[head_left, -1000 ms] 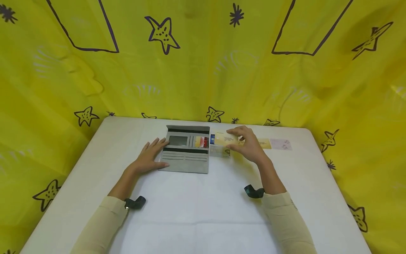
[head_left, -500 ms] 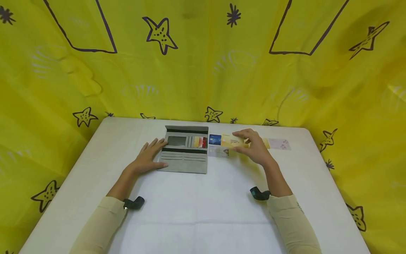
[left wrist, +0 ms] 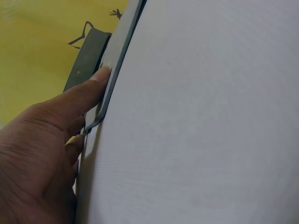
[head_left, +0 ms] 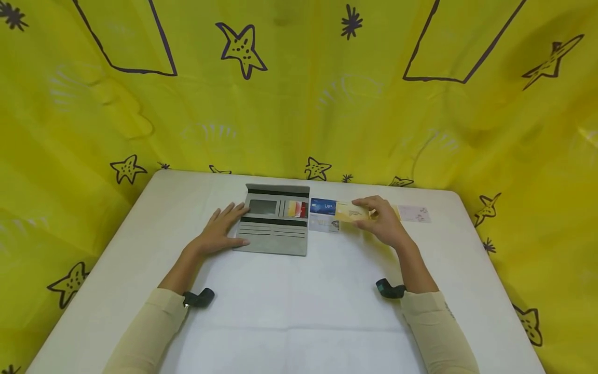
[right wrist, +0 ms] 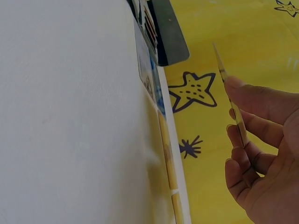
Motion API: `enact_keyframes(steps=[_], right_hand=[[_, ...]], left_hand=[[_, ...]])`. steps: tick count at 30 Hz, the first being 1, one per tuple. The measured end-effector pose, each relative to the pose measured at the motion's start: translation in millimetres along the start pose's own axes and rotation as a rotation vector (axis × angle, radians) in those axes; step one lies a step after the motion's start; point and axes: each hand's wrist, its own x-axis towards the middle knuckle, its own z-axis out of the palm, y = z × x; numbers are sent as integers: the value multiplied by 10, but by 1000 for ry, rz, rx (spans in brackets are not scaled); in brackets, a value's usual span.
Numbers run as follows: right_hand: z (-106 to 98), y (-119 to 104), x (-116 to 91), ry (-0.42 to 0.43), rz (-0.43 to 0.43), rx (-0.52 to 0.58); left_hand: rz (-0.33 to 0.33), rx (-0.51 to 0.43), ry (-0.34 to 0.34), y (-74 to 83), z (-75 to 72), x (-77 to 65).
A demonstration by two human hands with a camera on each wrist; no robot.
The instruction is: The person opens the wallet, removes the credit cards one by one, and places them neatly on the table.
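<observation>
A grey wallet [head_left: 280, 245] lies unfolded on the table, with red, yellow and white cards [head_left: 295, 209] in a slot of its upper half. My left hand [head_left: 217, 229] rests on the wallet's left edge, fingers spread. In the left wrist view its thumb [left wrist: 84, 95] lies along the wallet's edge. My right hand [head_left: 384, 222] pinches a yellow card [head_left: 347, 211] between thumb and fingers. The right wrist view shows this card [right wrist: 227, 93] edge-on, apart from the tabletop. Beside the wallet lie a blue VIP card [head_left: 323, 206] and a pale card [head_left: 324, 223] below it.
A lilac card [head_left: 415, 214] lies right of my right hand, with another yellow card [head_left: 396, 211] partly hidden next to it. The white table [head_left: 289, 301] meets a yellow curtain [head_left: 280, 114] with starfish drawings at its back edge.
My right hand has moved to the right with the yellow card, so more of the blue VIP card shows. The left hand and the wallet stay where they were.
</observation>
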Motion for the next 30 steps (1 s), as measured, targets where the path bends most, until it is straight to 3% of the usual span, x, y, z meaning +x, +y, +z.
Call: enact_keyframes(steps=[6,23,30], right_hand=[[-70,120,-16,3,-13,-15],[-84,334,-23,-49,120,-68],[-31,402,-38,-86,123,-126]], left_hand=[[-11,4,-12,5,-3,6],[-7,1,-1,-9,-13,10],[-14,3,-8,-2,-9,18]])
